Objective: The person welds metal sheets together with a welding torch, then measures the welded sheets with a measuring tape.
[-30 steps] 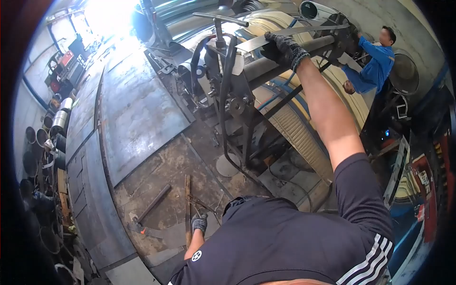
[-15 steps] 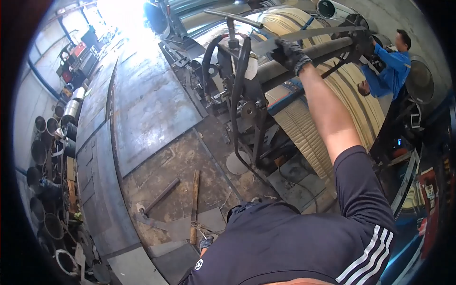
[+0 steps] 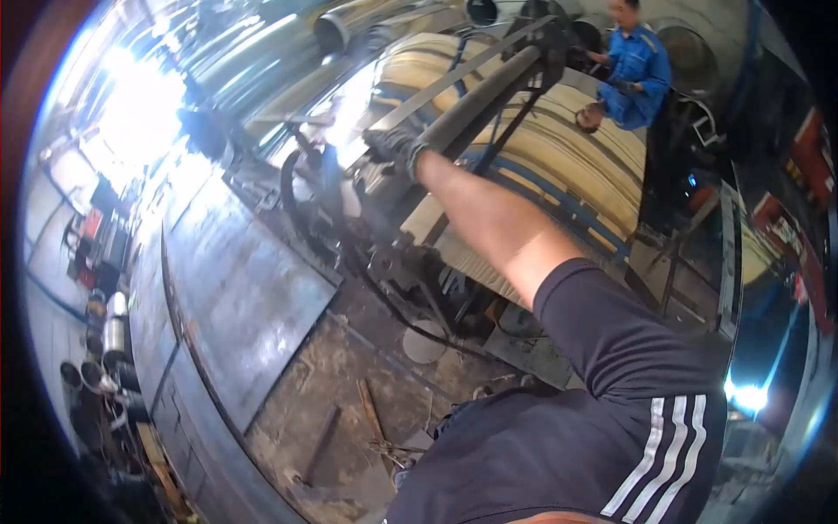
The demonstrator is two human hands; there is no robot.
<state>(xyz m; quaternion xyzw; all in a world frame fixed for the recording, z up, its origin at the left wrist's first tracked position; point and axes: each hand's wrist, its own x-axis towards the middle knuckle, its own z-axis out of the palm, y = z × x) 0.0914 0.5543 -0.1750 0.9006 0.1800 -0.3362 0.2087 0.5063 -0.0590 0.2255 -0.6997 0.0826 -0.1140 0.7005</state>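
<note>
My right hand (image 3: 397,148), in a dark work glove, reaches out to the near end of a long flat metal bar (image 3: 471,74) and seems closed over it. That bar runs beside a dark roller (image 3: 480,96) in a machine frame, whose near end has bent handles. Low down, my left hand (image 3: 401,477), also gloved, is mostly hidden by my shirt. Beside it is a thin-handled metal tool (image 3: 388,450), which the fingers appear to hold. A wooden stick (image 3: 370,409) and a hammer-like tool with a dark handle (image 3: 319,444) lie on the floor nearby.
Large metal sheets (image 3: 253,288) lie to the left. Behind the roller rests a big ribbed, cream-coloured curved piece (image 3: 567,148). A co-worker in blue (image 3: 642,61) stands at its far side, with another person's head (image 3: 592,118) lower down. Pipes (image 3: 113,341) line the left wall.
The view has swung to the right, so the machine and co-worker appear further left. My right hand has moved towards the bar's near end. My left hand is now more hidden.
</note>
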